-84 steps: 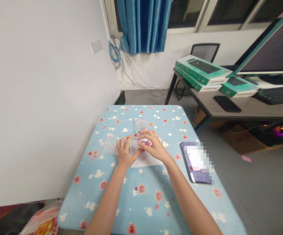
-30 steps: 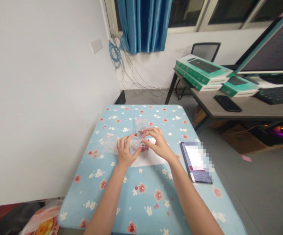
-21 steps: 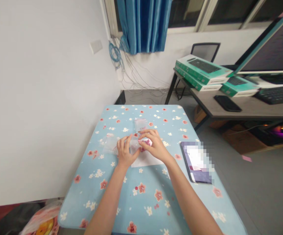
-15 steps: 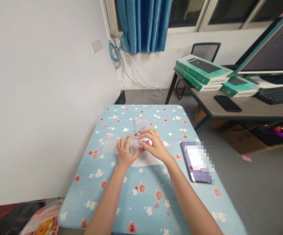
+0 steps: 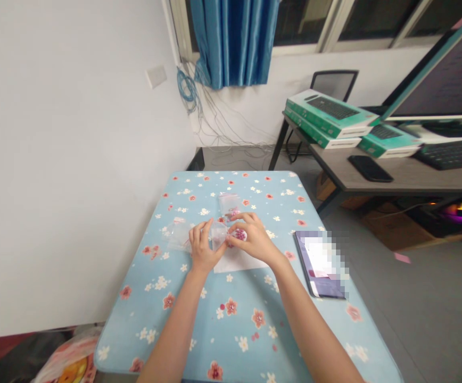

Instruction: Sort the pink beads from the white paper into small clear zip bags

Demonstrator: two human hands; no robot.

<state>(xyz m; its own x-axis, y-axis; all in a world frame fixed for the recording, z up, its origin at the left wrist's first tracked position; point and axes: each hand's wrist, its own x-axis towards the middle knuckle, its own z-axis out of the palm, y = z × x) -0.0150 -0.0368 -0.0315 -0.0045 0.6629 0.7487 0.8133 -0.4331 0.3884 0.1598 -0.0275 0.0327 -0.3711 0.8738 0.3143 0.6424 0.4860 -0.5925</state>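
My left hand and my right hand meet above a white paper sheet. Between them, a small clear plastic bag is pinched by the fingers of both hands. Small pink-red pieces lie just under my right fingertips, partly hidden, and I cannot tell whether they are inside the bag. Behind my hands lies a zip bag with pink pieces in it. Left of my left hand is another clear bag.
All this is on a blue floral tablecloth. To the right lies a tablet with a blurred screen. A white wall runs along the left. Beyond stands a desk with green boxes, a keyboard and a monitor.
My hands have drawn closer together around the small clear bag, and my left fingers have closed further on it. The head view has shifted only slightly.
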